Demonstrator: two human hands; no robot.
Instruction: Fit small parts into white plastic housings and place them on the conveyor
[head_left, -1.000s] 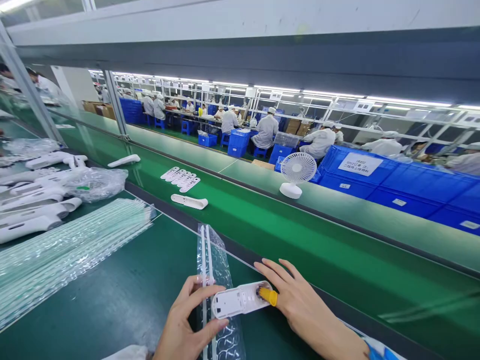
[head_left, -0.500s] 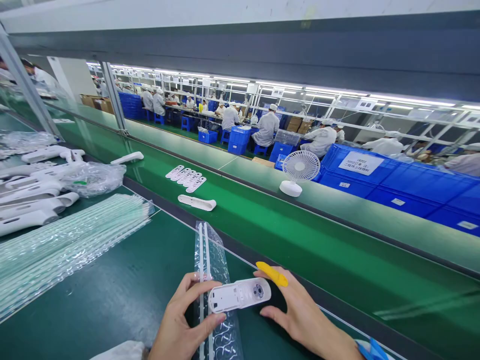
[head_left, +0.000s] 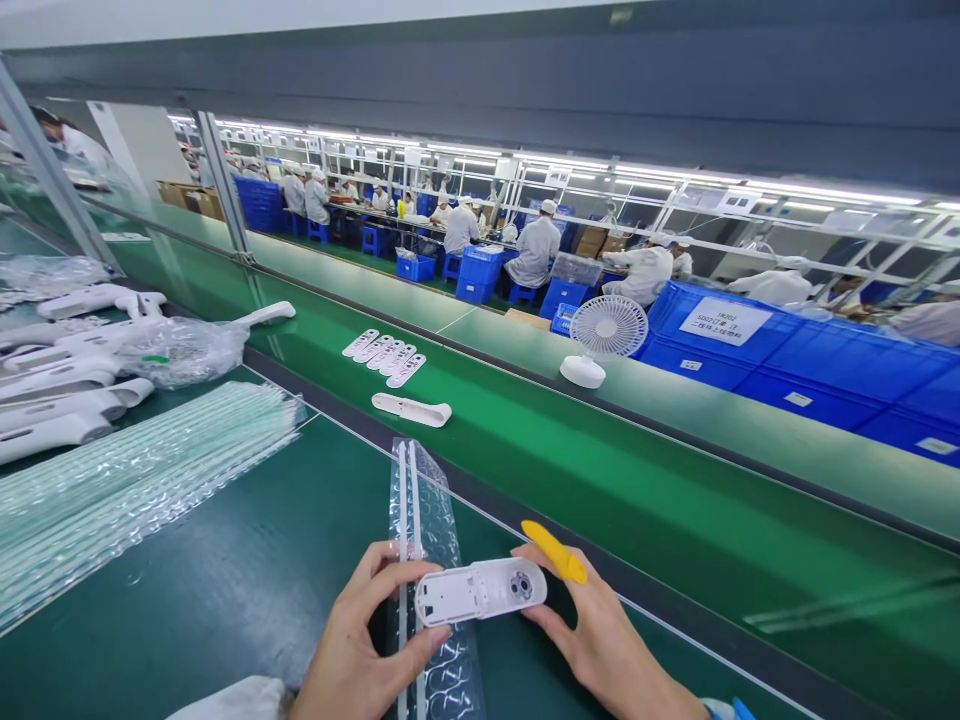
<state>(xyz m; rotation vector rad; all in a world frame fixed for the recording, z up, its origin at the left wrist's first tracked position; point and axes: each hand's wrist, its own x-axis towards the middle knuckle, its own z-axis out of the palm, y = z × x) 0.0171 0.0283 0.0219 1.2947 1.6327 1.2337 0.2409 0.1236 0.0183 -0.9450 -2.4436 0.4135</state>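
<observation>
A long green belt (head_left: 600,465) crosses from far left to near right, with the dark green worktop (head_left: 225,560) on its near side. Blue crates (head_left: 817,370) stand at far right, beyond the belt. On the worktop's left lies a bundle of pale strips (head_left: 150,490), with white curved parts (head_left: 60,375) farther off. A white fan (head_left: 609,327) stands beyond the belt. Clear bubble wrap (head_left: 441,515) runs beneath the hands.

The left hand (head_left: 367,635) pinches the left end of a white casing (head_left: 480,592) between thumb and fingers; the right hand (head_left: 589,635) holds its right end by both edges. The casing thus spans the gap between the hands, above the bubble wrap, its hollow side facing up. One white handle piece (head_left: 411,410) lies on the belt, with small flat plates (head_left: 384,356) beyond it. A yellow finger cover (head_left: 555,552) sits on a right-hand finger, near the casing's round fitting (head_left: 521,585).
</observation>
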